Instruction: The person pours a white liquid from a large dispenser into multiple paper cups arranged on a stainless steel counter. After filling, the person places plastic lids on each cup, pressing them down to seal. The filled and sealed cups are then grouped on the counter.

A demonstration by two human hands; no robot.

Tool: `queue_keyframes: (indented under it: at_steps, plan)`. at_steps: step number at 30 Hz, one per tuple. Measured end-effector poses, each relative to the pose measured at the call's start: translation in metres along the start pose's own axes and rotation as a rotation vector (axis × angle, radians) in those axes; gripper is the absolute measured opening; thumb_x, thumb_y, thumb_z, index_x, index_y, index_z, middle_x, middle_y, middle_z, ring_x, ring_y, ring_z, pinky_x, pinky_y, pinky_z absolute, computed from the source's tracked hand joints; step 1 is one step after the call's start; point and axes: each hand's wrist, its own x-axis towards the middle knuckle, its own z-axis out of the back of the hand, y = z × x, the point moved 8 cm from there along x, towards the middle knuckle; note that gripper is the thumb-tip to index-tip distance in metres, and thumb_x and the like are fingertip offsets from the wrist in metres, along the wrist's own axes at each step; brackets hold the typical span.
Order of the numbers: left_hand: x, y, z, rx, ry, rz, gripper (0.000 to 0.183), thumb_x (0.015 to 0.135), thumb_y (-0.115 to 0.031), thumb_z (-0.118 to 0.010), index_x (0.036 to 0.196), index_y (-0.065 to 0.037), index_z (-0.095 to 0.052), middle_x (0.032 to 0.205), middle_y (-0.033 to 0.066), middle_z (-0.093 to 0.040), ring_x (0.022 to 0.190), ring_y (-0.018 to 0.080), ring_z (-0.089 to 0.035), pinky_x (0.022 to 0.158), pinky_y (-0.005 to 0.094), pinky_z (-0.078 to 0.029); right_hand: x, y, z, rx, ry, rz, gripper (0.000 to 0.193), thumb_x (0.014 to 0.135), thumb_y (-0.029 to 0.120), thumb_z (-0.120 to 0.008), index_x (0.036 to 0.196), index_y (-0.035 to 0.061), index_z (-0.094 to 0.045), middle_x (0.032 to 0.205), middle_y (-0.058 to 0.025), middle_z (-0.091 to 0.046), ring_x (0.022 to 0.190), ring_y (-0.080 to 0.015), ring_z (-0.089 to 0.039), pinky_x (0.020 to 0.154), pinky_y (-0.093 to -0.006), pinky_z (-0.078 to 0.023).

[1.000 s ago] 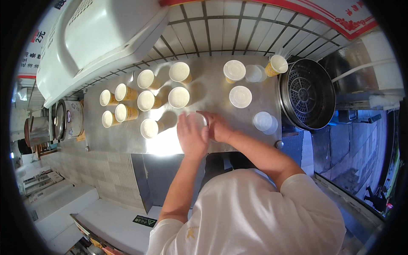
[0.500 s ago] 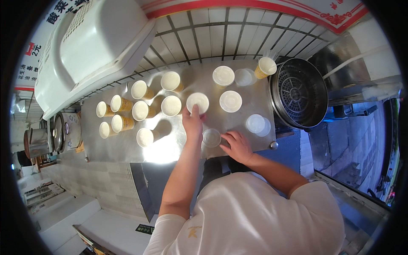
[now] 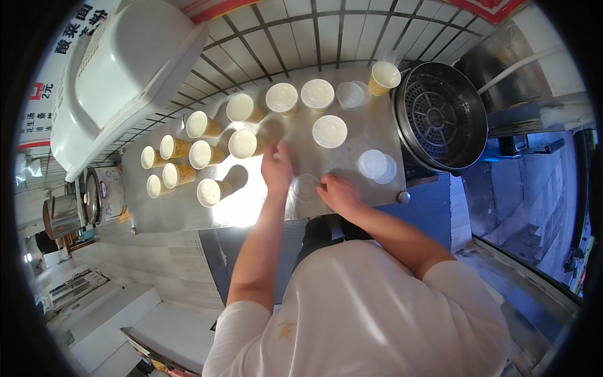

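My left hand [image 3: 277, 168] is over the table, right of a filled open paper cup [image 3: 243, 144], with fingers loosely apart and nothing visible in them. My right hand [image 3: 340, 193] has its curled fingertips at the right rim of a clear plastic lid [image 3: 305, 188] near the table's front edge. Beyond the hands stand three lidded cups: one at the back left [image 3: 281, 98], one beside it [image 3: 317, 94], and one nearer [image 3: 330, 131]. Several open yellow-and-white cups with pale contents, including a front one [image 3: 210, 193], stand to the left.
Clear lids [image 3: 372, 163] lie on the right of the metal table [image 3: 251, 217], with more lids [image 3: 349, 95] at the back. A yellow cup [image 3: 384, 76] stands beside a round steamer tray [image 3: 440, 117]. A large white plastic cover [image 3: 135, 66] looms at upper left.
The lidded cup under my left hand has moved back into the rear row, and that hand has let go and come away. My right fingers have drawn together at the lid's rim.
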Motion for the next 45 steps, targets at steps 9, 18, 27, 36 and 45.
queue_keyframes:
  at_steps: [9,18,27,36,45]
  plan:
    - [-0.099,0.071,0.038,-0.168,0.253,0.338,0.032,0.1,-0.025,-0.06,0.109,0.003,-0.071,0.086,0.0097,-0.071,0.077,0.0182,-0.067,0.07,0.0305,-0.052,0.002,0.017,-0.014,0.324,0.038,0.044,0.018,0.09,0.021,-0.068,0.092,0.0043,-0.063,0.087,-0.0139,-0.07,0.073,-0.0282,-0.068,0.067,-0.0393,-0.053]
    - [-0.074,0.015,0.118,-0.554,0.36,0.175,0.026,0.098,-0.02,-0.067,0.11,0.002,-0.07,0.091,0.006,-0.071,0.081,0.0116,-0.062,0.077,0.0259,-0.05,-0.016,0.103,-0.018,0.844,-0.013,-0.042,0.017,0.093,0.017,-0.069,0.099,0.0026,-0.062,0.08,-0.0043,-0.068,0.069,-0.0104,-0.062,0.063,-0.028,-0.051]
    - [-0.041,0.015,0.164,-0.569,0.625,0.07,0.03,0.099,-0.021,-0.064,0.118,0.002,-0.067,0.099,0.0059,-0.07,0.087,0.0115,-0.064,0.077,0.0259,-0.051,-0.024,0.191,-0.003,0.76,-0.031,0.08,0.018,0.097,0.011,-0.065,0.111,0.0012,-0.059,0.092,-0.0025,-0.067,0.075,-0.0063,-0.06,0.065,-0.0241,-0.052]
    - [-0.069,0.015,0.15,-0.657,0.868,0.206,0.056,0.104,-0.049,-0.046,0.128,0.001,-0.059,0.09,0.0084,-0.066,0.08,0.0196,-0.066,0.078,0.0338,-0.056,-0.001,0.141,0.019,0.889,0.087,-0.26,0.014,0.099,0.019,-0.061,0.101,0.0052,-0.06,0.093,-0.003,-0.068,0.07,-0.0079,-0.06,0.063,-0.0228,-0.049]
    - [-0.082,0.029,0.129,-0.723,0.503,0.569,0.044,0.103,-0.045,-0.05,0.087,-0.006,-0.063,0.072,0.0055,-0.063,0.065,0.0197,-0.062,0.067,0.0325,-0.053,-0.007,0.128,0.004,1.133,0.102,-0.207,0.018,0.097,0.021,-0.063,0.103,0.0047,-0.059,0.093,-0.0033,-0.068,0.071,-0.01,-0.06,0.063,-0.0246,-0.049]
